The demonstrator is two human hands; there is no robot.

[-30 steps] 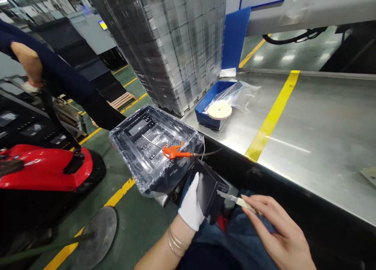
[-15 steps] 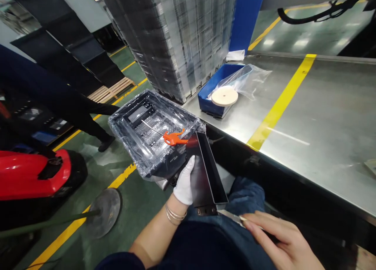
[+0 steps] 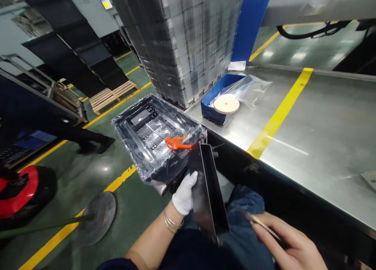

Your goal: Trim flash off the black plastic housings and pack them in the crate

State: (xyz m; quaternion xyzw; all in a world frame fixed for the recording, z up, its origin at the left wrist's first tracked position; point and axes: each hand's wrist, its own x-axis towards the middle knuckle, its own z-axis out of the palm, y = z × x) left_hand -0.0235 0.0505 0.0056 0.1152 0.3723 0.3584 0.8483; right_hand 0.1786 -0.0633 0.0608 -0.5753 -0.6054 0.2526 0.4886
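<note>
Black tray (image 3: pixel 209 191) now swung nearer the lap than before, long side up, gloved left hand (image 3: pixel 184 193) gripping its left wall, bare right hand (image 3: pixel 289 246) pinching a thin blade (image 3: pixel 258 220) just right of it, below the steel surface (image 3: pixel 323 144).

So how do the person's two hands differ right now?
The left hand wears a white glove; the right hand is bare. The left hand grips a long black tray by its side, while the right hand pinches a thin blade. The left wrist carries bangles; the right shows none. Both are held over the lap.
</note>
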